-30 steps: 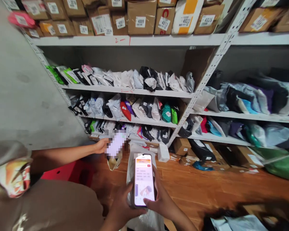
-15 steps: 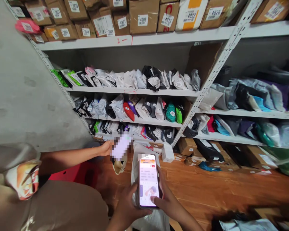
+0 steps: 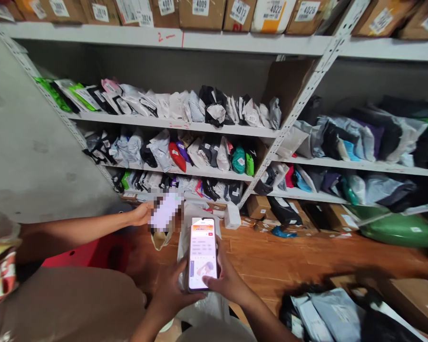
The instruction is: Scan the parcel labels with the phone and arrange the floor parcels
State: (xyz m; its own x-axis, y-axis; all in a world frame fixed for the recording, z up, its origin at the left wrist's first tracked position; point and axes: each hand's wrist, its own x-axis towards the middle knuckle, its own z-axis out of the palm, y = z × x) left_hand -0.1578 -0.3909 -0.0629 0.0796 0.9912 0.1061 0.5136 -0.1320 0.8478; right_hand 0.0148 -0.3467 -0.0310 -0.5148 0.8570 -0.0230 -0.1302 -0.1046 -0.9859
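A lit smartphone (image 3: 203, 251) is held upright between my two hands, its screen facing me. My left hand (image 3: 169, 287) wraps around its left side and lower edge. With the fingers of my right hand (image 3: 230, 280) round the other side, its thumb rests on the lower part of the screen. Behind and below the phone is a pale plastic mailing bag (image 3: 214, 306), partly covered by my hands; I cannot tell whether a hand also grips it. To the left, another person's hand (image 3: 142, 213) holds a blurred-out, phone-like item (image 3: 165, 212).
White metal shelves (image 3: 214, 128) ahead carry rows of labelled mailing bags, with cardboard boxes (image 3: 201, 14) on top. More boxes (image 3: 258, 206) stand on the wooden floor (image 3: 271, 256). Grey parcels (image 3: 335, 308) lie at lower right. A red stool-like object (image 3: 89, 251) is beside the other person.
The view has tilted down and shifted right, so shelves, phone and hands sit further left and higher. My grip on the phone looks the same, with the right thumb still on the screen.
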